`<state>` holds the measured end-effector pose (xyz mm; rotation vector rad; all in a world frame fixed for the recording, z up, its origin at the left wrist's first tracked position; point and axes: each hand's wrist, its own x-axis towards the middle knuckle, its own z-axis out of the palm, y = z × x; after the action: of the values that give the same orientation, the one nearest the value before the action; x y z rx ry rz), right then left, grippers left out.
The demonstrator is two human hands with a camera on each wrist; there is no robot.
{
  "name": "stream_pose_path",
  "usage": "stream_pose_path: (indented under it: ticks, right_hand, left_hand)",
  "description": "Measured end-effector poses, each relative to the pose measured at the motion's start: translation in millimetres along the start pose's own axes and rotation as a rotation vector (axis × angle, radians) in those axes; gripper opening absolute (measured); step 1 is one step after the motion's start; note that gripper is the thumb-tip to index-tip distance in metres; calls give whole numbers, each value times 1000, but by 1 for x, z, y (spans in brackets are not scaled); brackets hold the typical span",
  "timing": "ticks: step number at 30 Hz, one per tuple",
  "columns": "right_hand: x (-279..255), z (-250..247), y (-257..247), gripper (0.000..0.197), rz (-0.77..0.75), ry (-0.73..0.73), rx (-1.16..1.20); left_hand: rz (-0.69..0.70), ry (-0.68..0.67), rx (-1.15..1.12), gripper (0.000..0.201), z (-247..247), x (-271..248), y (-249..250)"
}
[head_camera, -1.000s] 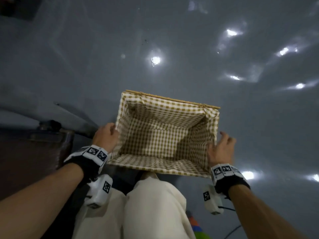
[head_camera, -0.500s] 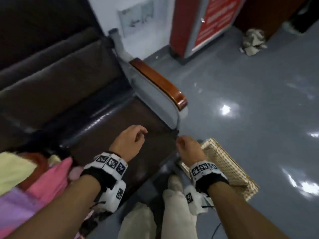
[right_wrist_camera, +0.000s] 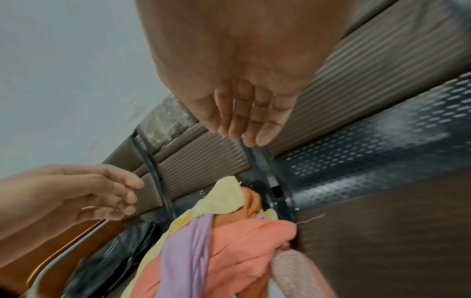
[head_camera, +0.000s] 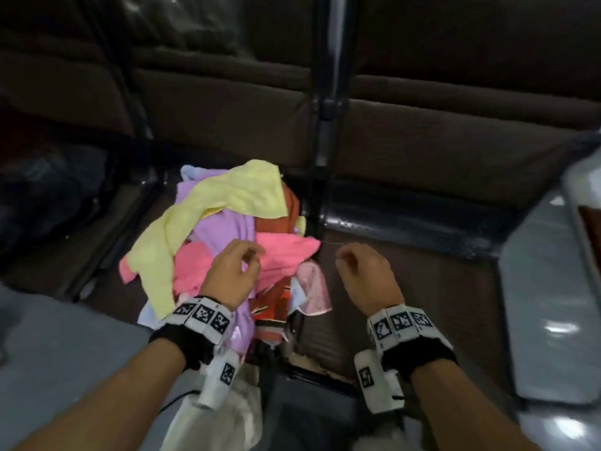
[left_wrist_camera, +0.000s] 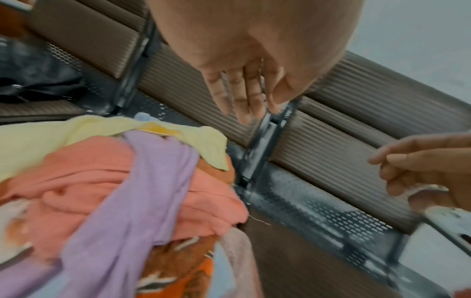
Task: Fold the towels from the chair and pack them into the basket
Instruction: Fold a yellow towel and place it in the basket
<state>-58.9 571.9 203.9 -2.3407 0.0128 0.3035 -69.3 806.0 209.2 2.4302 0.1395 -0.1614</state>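
Note:
A heap of crumpled towels (head_camera: pixel 227 236) lies on a brown chair seat (head_camera: pixel 406 281): a yellow towel (head_camera: pixel 234 193) on top, then lilac, pink (head_camera: pixel 286 255) and orange ones. My left hand (head_camera: pixel 237 271) hovers just above the pink towel, fingers loosely curled and holding nothing. My right hand (head_camera: pixel 357 271) hangs over the bare seat to the right of the heap, also loosely curled and empty. Both wrist views show straight, relaxed fingers (left_wrist_camera: pixel 244 94) (right_wrist_camera: pixel 244 117) above the pile. The basket is out of view.
A row of brown padded chairs with dark metal frames (head_camera: pixel 325 109) fills the view. A black bag (head_camera: pixel 48 190) lies on the seat at the left. A grey armrest with a wooden top (head_camera: pixel 553 271) stands at the right. Grey floor (head_camera: pixel 65 346) shows at the lower left.
I have turned from the checked basket on the floor to the chairs. Both hands let go of the basket and now hover over the towel heap and seat.

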Motion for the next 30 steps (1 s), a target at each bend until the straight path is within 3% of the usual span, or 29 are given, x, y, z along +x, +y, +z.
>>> stream_pose_path:
  ticks: [4,8,11,13,16,20,24,26,30]
  right_hand:
    - [51,75,-23,12,-126,-110,40]
    - [101,158,-17,14,-287,-210,-23]
    - [134,200,1,19,-392,-208,-45]
    - [152,218,13,22,-449,-203,-53]
    - [171,236,24,22,-519,-161,-41]
    - [178,249,31,24,-574,-97,-19]
    - [176,256,33,23,-617,-19,-35]
    - [173,257,32,23,-623,5,-60]
    - [162,251,26,20,-628,56,-68]
  left_hand:
    - [-93,135,145,30,1,27,-87]
    - [-369,335,185,52,14,63,-171]
    - [-450,299,50,63,32,89,-217]
    - [-462,248,-5,56,43,105,-236]
    - [-417,286,29,18,55,125,-250]
    - [-308,337,0,29,52,142,-261]
    - [-352,461,6,16,46,146,-273]
    - [-292,508,50,6,46,146,-270]
    - [-57,614,185,9,47,129,-241]
